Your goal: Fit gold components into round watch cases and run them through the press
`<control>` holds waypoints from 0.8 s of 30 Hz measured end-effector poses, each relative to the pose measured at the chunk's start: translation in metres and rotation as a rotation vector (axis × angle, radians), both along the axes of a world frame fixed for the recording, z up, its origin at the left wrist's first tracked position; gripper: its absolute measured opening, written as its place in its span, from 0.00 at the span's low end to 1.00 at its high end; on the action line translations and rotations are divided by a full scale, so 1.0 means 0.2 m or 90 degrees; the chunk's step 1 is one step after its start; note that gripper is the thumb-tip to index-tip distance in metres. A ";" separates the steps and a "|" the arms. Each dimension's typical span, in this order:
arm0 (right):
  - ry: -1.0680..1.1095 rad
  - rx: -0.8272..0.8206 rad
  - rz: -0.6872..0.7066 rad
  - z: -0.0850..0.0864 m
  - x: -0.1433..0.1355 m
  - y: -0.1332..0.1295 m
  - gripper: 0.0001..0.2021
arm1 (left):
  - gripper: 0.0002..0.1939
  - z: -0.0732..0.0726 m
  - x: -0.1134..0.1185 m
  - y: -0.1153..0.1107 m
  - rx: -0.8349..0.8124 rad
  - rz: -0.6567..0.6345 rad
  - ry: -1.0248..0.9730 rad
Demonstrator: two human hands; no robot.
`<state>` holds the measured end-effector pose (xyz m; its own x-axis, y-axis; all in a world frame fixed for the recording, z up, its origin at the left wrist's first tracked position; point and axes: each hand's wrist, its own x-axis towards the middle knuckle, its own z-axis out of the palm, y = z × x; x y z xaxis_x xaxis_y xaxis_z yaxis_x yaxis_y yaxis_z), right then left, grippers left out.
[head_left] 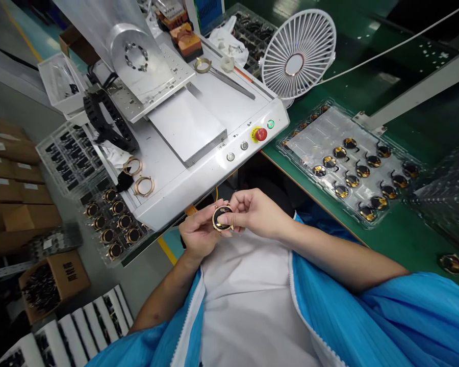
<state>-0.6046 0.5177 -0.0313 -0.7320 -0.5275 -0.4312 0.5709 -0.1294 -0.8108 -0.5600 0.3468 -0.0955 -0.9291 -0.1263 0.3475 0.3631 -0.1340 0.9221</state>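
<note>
Close to my chest, both hands hold one round gold-rimmed watch case [222, 218] with a dark inside. My left hand [200, 232] grips its left side between thumb and fingers. The thumb of my right hand [254, 214] presses on the dark face, while its other fingers curl at the far edge. Part of the case is hidden under that thumb. Two gold rings [144, 186] lie on the near left corner of the white machine [210, 188]. Left of them, a clear tray [117, 257] carries several gold-rimmed watch cases.
A red emergency button [260, 134] and smaller buttons sit on the machine's front. Behind stands a white fan [298, 53]. On the green table at right, a clear tray [309, 137] holds several round dark-and-gold parts. Cardboard boxes [53, 285] and white foam strips [87, 321] are at lower left.
</note>
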 end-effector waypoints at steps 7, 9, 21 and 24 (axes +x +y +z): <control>-0.027 -0.040 -0.004 -0.05 -0.03 -0.05 0.31 | 0.29 -0.03 -0.03 -0.01 0.014 -0.031 -0.012; 0.018 0.004 0.017 -0.04 -0.11 -0.08 0.30 | 0.26 -0.02 -0.05 -0.01 0.065 0.010 -0.041; 0.187 0.155 -0.276 0.05 -0.68 -0.04 0.15 | 0.40 0.11 -0.07 -0.06 -0.018 -0.001 -0.032; 0.228 0.115 -0.274 0.08 -0.57 -0.03 0.17 | 0.42 0.09 -0.06 -0.04 -0.126 0.057 0.018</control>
<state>-0.7183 0.5115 -0.0150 -0.9807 -0.0912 -0.1728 0.1838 -0.1309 -0.9742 -0.5721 0.3386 -0.0770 -0.9069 -0.1350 0.3991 0.3912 0.0820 0.9167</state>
